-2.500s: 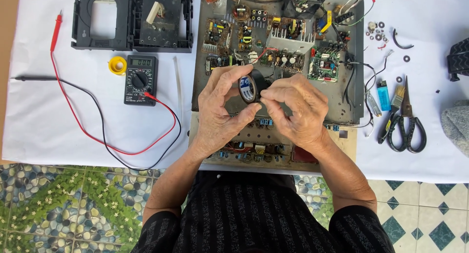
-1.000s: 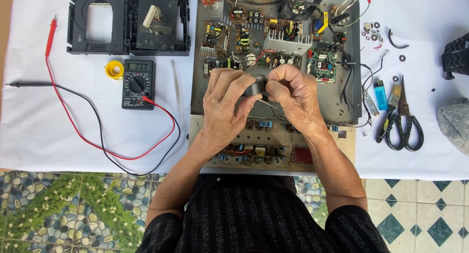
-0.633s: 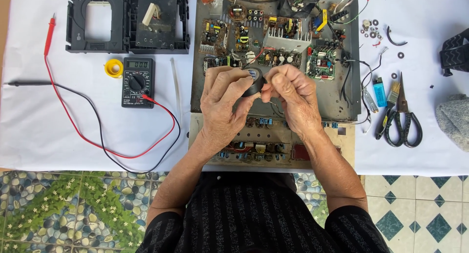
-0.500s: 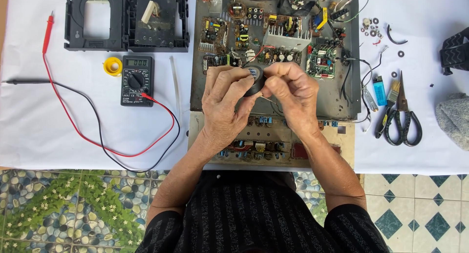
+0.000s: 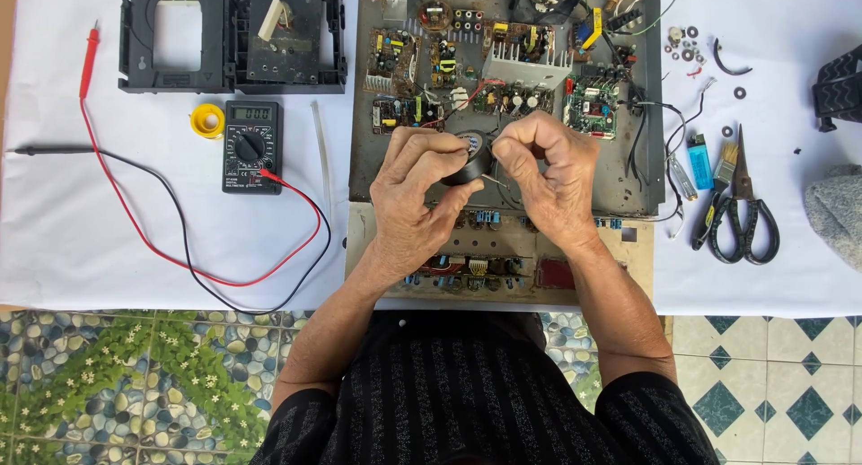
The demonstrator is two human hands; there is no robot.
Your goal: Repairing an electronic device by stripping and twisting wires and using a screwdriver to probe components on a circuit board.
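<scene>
since the earlier frame our two hands have shifted a little up the opened chassis (image 5: 377,173), the roll of black electrical tape (image 5: 469,158) has turned more edge-on between them, and our view has drifted so the bench things sit slightly lower. going left to right, we see the red probe (image 5: 88,59) and black probe (image 5: 49,150) lying on the white cloth (image 5: 108,250), their leads curling to the digital multimeter (image 5: 250,146), with a yellow spool (image 5: 206,120) just beside it and a black plastic tray frame (image 5: 232,34) above. our left hand (image 5: 413,196) is curled around the tape roll, thumb and fingers gripping its rim over the circuit boards. our right hand (image 5: 543,173) is closed tight, fingertips pinched at the roll's edge, touching it; whether they hold a loose tape end we cannot tell. further right lie a blue lighter (image 5: 699,160), a small brush (image 5: 716,191) and black-handled scissors (image 5: 743,214)
</scene>
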